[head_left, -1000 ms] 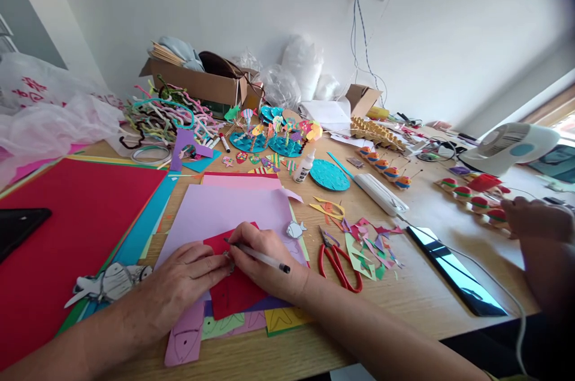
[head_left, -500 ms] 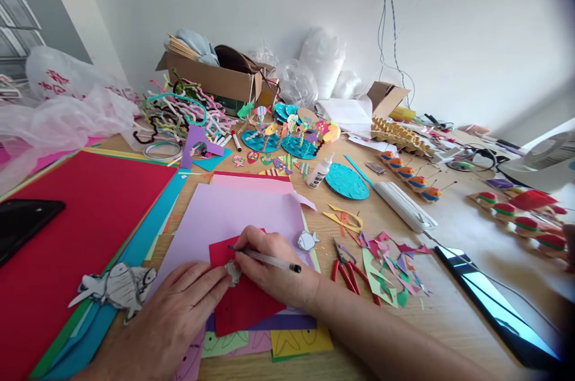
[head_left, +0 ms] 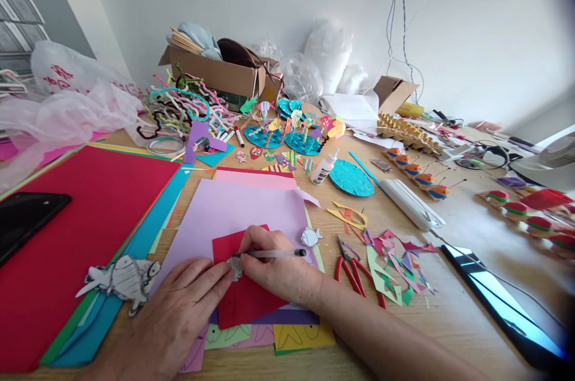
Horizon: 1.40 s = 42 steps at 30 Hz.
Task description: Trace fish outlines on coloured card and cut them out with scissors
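My right hand (head_left: 278, 267) grips a pen (head_left: 278, 253), its barrel lying over the hand and its tip hidden near the edge of a small paper cutout (head_left: 236, 268). This cutout, apparently a drawn fish shape, lies on a red paper piece (head_left: 247, 303). With fingers extended flat, my left hand (head_left: 188, 294) presses at the cutout's left side. Beneath the red piece is a lilac sheet (head_left: 251, 204). A white paper fish (head_left: 309, 236) rests right of my right hand, and larger paper fish cutouts (head_left: 123, 279) lie left of my left hand.
Red-handled pliers or snips (head_left: 353, 267) and colored paper scraps (head_left: 399, 261) lie to the right. A glue bottle (head_left: 323, 168) stands behind, beside a blue disc (head_left: 353, 177). At left, a black phone (head_left: 31, 222) sits on a red sheet (head_left: 112, 201). Pipe cleaners (head_left: 188, 102) are heaped behind.
The pen has swung to lie more level, and my right hand has shifted slightly around the cutout's edge. My left hand stays in place; the whole view has shifted a little.
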Each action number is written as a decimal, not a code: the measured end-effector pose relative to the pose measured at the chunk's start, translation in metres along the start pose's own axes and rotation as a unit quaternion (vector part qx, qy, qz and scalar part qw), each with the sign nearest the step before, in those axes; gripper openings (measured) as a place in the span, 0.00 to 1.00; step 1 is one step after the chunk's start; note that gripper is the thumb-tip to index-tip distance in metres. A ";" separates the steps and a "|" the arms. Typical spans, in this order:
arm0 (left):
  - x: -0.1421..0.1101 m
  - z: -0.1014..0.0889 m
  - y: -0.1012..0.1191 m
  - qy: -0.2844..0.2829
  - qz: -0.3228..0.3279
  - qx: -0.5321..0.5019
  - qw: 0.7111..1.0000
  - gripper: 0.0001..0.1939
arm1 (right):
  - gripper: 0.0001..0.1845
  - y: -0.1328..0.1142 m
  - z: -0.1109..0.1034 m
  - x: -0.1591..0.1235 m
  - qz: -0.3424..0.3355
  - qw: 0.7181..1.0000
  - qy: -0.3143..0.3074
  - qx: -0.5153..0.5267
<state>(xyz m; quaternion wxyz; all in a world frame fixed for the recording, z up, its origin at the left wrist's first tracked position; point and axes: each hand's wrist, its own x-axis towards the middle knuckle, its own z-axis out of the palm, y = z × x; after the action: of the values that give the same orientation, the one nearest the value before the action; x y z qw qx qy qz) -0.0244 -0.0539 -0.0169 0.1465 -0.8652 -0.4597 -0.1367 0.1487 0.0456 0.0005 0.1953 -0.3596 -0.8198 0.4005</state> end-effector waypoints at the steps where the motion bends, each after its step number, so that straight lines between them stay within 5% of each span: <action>1: 0.000 0.000 0.000 -0.006 0.001 -0.003 1.000 0.28 | 0.07 0.000 0.000 0.000 0.001 1.000 -0.001 -0.002; 42: -0.002 0.005 0.000 0.005 -0.055 -0.009 0.998 0.29 | 0.06 -0.004 0.005 0.004 -0.022 0.999 -0.036 0.002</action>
<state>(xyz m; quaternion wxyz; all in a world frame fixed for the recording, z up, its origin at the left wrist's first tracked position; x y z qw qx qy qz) -0.0250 -0.0541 -0.0222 0.1332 -0.8390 -0.5049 -0.1529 0.1415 0.0441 0.0004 0.1756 -0.3264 -0.8334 0.4099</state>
